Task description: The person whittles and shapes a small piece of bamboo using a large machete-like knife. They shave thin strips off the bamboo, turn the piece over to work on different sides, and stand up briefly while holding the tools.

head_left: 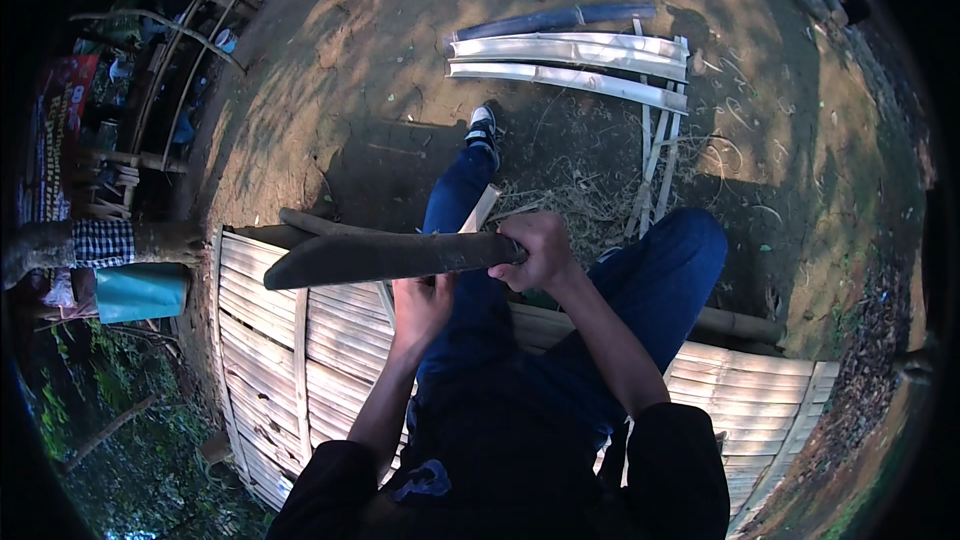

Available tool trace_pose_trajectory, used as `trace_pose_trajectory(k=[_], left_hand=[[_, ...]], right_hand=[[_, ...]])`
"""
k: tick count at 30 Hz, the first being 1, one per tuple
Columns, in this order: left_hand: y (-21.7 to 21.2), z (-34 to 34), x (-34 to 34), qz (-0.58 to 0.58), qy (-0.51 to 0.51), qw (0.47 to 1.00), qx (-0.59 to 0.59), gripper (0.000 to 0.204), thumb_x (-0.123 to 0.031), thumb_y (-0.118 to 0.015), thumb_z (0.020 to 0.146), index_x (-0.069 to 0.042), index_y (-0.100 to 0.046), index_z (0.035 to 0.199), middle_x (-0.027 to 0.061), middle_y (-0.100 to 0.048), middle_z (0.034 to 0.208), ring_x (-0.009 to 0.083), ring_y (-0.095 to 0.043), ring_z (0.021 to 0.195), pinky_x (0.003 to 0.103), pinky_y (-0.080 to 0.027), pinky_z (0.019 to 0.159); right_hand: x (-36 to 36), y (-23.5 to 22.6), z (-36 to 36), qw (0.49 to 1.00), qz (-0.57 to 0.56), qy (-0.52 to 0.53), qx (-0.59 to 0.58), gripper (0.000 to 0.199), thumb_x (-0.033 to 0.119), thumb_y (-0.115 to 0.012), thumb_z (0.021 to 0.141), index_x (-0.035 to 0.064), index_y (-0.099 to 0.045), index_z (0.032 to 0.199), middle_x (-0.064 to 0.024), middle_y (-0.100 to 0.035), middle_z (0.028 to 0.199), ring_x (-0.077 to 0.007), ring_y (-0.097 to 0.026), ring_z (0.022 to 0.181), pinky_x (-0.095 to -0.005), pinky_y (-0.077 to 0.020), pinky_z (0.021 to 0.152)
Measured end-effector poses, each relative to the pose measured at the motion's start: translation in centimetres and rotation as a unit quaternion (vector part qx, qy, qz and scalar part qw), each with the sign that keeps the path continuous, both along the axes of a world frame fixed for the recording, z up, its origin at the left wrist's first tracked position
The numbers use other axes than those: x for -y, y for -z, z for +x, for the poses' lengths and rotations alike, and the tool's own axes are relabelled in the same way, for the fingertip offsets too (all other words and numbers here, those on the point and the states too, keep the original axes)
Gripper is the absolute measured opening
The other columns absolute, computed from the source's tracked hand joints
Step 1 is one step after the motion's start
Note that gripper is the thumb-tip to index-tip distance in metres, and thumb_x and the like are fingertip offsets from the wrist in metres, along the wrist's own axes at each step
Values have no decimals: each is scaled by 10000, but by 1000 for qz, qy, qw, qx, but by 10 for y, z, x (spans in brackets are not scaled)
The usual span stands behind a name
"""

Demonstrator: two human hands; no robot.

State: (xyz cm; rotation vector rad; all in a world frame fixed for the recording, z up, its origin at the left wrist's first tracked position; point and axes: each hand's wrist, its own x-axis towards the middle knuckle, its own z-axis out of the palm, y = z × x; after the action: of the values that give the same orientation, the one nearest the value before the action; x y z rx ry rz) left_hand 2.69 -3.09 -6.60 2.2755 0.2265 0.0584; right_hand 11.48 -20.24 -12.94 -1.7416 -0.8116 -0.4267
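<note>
Up close, the right hand (540, 252) is raised before the knees, fingers curled tight round the handle of 1 long dark blade (385, 258), which runs level out to the person's left; the left hand (420, 308) sits just below it, fingers closed on 1 pale bamboo strip (478, 212) that pokes up beyond the blade; the person sits on a bench of split bamboo slats (270, 340); 3 pale split bamboo halves (570, 58) and 1 dark one lie on the dirt ground (400, 60) well ahead.
</note>
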Motion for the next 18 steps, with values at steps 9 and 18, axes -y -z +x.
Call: trace_pose_trajectory(k=[9, 18], left_hand=[[1, -4, -1, -33, -40, 998, 41, 192, -138, -560, 907, 25, -611, 819, 122, -597, 673, 201, -589, 631, 348, -439, 579], [-28, 5, -6, -308, -148, 935, -94, 382, -278, -461, 991, -49, -517, 691, -47, -419, 508, 19, -339, 428, 199, -234, 384]], right_hand=[[8, 19, 10, 1000, -15, 17, 16, 637, 682, -621, 703, 66, -528, 571, -55, -486, 494, -246, -550, 438, -361, -406, 397], [20, 2, 27, 982, -142, 105, 68, 594, 669, -652, 683, 102, -528, 556, -12, -476, 466, -185, -528, 396, -325, -395, 381]])
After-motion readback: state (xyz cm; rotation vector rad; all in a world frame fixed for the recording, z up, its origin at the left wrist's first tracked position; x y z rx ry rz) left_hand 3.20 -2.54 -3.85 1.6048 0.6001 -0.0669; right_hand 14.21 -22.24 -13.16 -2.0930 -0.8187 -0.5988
